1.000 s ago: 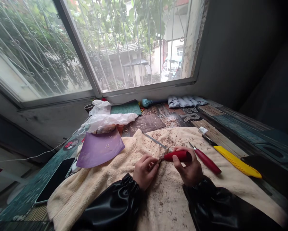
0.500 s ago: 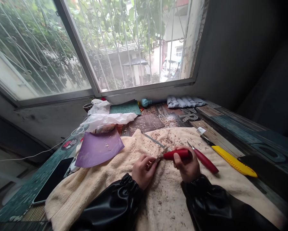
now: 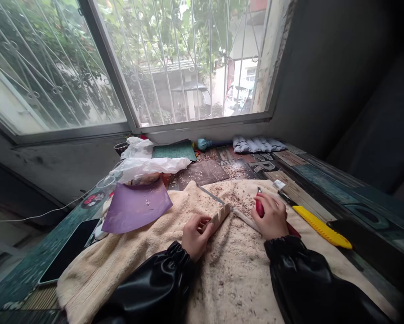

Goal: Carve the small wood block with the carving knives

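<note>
My left hand [image 3: 195,236] is closed around a notched, pale brown wood piece [image 3: 222,215], whose far end sticks out past the fingers. My right hand [image 3: 272,218], to the right, grips a red-handled carving tool [image 3: 259,208] with its short metal tip pointing away from me. Under and beside that hand, part of a second red handle [image 3: 294,231] shows on the beige towel [image 3: 235,279]. A slim file [image 3: 210,194] lies slantwise across the towel, passing behind the wood; its pale handle [image 3: 245,219] reaches toward my right hand.
A yellow utility knife [image 3: 318,225] lies at the right. Purple sandpaper [image 3: 137,207], a white plastic bag [image 3: 154,167] and a dark-screened tablet [image 3: 69,249] are at the left. Toward the window are a green mat [image 3: 175,151] and a grey padded bundle [image 3: 258,144]. Wood shavings litter the towel.
My right hand has drawn away from the wood to the right, taking the red-handled tool along and turning its tip away from me. My left hand keeps the wood, now more exposed.
</note>
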Demonstrator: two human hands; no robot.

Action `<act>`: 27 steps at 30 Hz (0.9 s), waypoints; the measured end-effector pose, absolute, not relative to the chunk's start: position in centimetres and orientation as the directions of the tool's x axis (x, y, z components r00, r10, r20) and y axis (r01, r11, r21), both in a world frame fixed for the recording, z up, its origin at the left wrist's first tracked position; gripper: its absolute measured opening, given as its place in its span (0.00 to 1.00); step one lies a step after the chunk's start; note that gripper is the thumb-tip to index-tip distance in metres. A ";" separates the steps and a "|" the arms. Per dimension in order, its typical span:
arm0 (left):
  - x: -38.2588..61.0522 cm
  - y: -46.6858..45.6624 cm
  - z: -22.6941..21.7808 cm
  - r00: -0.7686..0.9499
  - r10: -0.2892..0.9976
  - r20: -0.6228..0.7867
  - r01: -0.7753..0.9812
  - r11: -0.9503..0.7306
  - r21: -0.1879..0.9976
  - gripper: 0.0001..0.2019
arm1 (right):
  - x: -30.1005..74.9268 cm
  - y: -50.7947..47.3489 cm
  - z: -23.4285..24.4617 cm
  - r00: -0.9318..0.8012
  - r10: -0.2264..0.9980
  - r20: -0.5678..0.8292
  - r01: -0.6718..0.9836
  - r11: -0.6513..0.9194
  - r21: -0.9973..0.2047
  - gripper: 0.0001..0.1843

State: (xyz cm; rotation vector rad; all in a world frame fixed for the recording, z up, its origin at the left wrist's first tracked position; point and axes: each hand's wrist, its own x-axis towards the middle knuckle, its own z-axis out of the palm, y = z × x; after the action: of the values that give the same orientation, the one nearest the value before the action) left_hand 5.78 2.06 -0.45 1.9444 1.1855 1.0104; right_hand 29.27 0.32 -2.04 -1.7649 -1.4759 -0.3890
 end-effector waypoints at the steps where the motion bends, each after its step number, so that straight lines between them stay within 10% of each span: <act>1: 5.7 2.2 -0.5 0.287 0.921 0.265 0.420 -0.369 0.829 0.10 | 29.0 0.3 -2.3 0.226 0.718 0.658 0.950 -0.014 -0.311 0.12; 9: 5.7 2.4 -0.5 0.300 0.931 0.206 0.443 -0.327 0.835 0.11 | 26.3 -0.9 -1.8 0.164 0.932 0.323 0.985 -0.137 -0.103 0.07; 16: 5.5 2.7 -0.9 0.243 0.934 0.261 0.383 -0.340 0.859 0.11 | 26.2 -0.9 -1.3 0.145 0.944 0.295 0.989 -0.141 -0.036 0.10; 21: 5.4 3.1 -1.3 0.108 0.951 0.288 0.325 -0.308 0.894 0.12 | 26.0 -1.1 -0.8 0.264 0.859 0.439 0.965 -0.235 -0.119 0.15; 27: 5.4 3.2 -1.2 0.080 0.963 0.259 0.361 -0.270 0.893 0.11 | 26.1 -1.2 -1.0 0.153 0.947 0.283 0.958 -0.072 -0.279 0.16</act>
State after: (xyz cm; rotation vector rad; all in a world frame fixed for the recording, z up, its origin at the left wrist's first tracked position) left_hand 5.39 3.24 -1.23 1.7131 1.3191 1.1840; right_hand 26.14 -1.19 -1.02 -2.0428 -1.8157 -0.0376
